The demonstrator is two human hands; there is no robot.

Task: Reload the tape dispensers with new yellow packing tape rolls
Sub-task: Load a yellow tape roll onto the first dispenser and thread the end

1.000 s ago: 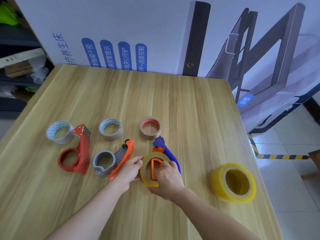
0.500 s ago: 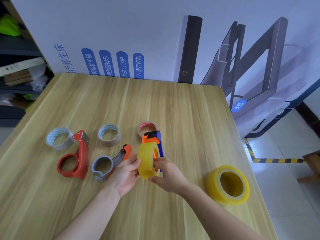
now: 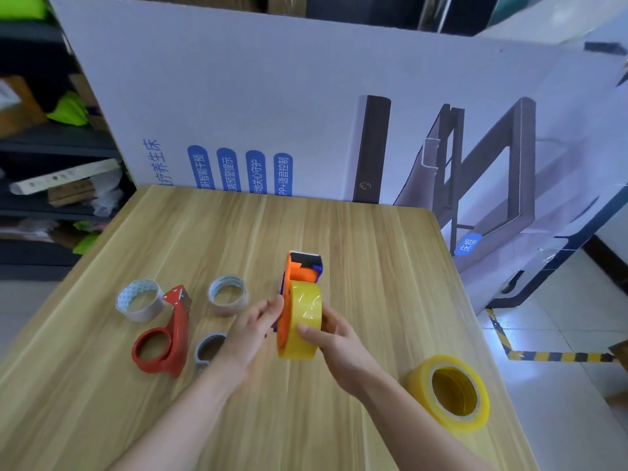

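- Right hand (image 3: 334,338) grasps the yellow tape roll (image 3: 306,317): thumb across the outer band, fingers wrapped round the far side.
- The roll stands on edge against the orange-and-blue dispenser (image 3: 300,271). Both are held up over the middle of the table (image 3: 356,232), cutter end pointing away.
- Left hand (image 3: 251,329): fingertips on the dispenser's orange side plate. It is blurred, so I cannot tell whether they are clasping or just pressing.
- Spare yellow roll (image 3: 448,392) lies near the right table edge, well apart from the hands.
- Left of the hands are a red dispenser (image 3: 166,338), a white roll (image 3: 139,300) just beside its blade end, a grey roll (image 3: 227,295), and a grey dispenser (image 3: 209,348) partly hidden behind the left hand.
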